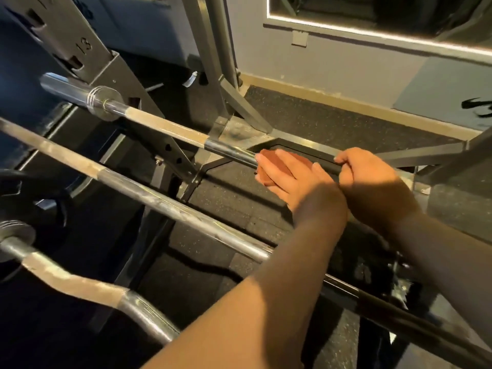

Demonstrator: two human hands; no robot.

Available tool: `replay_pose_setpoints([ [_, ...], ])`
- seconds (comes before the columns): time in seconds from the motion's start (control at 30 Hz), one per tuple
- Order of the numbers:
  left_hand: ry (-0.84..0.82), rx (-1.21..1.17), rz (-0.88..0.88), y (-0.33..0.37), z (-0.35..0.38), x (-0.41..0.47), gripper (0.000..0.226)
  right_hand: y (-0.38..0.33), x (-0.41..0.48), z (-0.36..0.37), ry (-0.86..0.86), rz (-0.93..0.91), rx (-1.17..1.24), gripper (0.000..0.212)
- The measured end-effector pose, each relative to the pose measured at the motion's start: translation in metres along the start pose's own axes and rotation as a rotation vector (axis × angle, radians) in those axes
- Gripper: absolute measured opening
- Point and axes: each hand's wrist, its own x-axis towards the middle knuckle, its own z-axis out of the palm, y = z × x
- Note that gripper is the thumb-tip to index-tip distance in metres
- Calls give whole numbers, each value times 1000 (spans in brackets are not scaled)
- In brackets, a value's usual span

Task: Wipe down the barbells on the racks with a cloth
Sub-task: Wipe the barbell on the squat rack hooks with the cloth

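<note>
I reckon I'm mid-job: at centre frame my left hand (290,178) curls the rust-brown cloth (271,166) round the top straight chrome barbell (165,127), my right hand (364,177) clamps that bar just beside it, and the chalky straight steel bar (159,198) and curved steel bar (80,286) at lower left look not yet wiped.

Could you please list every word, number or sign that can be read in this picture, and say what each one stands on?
"13": on the dark rack upright, beside its slots.
Black brush-like mark on the grey wall, at the right edge: cut off, not readable.
Another mark higher on the same upright: cut off by the frame, not readable.
Barbell and cloth: no text visible.
</note>
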Motion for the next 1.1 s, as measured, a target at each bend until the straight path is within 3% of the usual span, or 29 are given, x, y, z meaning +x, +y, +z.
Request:
replay_pose_setpoints([
  [0.1, 132, -60, 113, 6, -23, 25, 59, 8, -5, 8, 36, -89, -158, 27],
  [0.2, 227, -185, 119, 5, -41, 53, 58, 11, -6, 13, 57, -135, -213, 21],
  [0.4, 141, -197, 42, 6, -14, 10, 77, 4, -3, 9, 113, -95, -87, 30],
  [0.5, 51, -181, -27, 8, -8, 12, 76, 2, -4, 6, 101, -67, -46, 35],
  [0.63, 169, -148, 105, 8, -43, 56, 67, 8, -8, 9, 72, -111, -170, 33],
  [0.77, 285, -235, 96, 9, -69, 86, 66, 8, -9, 14, 53, -33, -165, 30],
  [0.87, 271, -310, 20, 15, -53, 59, 69, 6, -8, 12, 70, -16, -111, 30],
  [0.97, 202, -241, 65, 2, -19, 26, 79, -2, -5, 3, 64, -15, -38, 33],
  [1.07, 140, -344, -126, 9, -17, 26, 77, -3, -3, -1, 49, 32, 54, 29],
  [1.1, 164, -366, -105, 10, -23, 35, 75, -4, -3, -3, 63, 16, 27, 30],
])
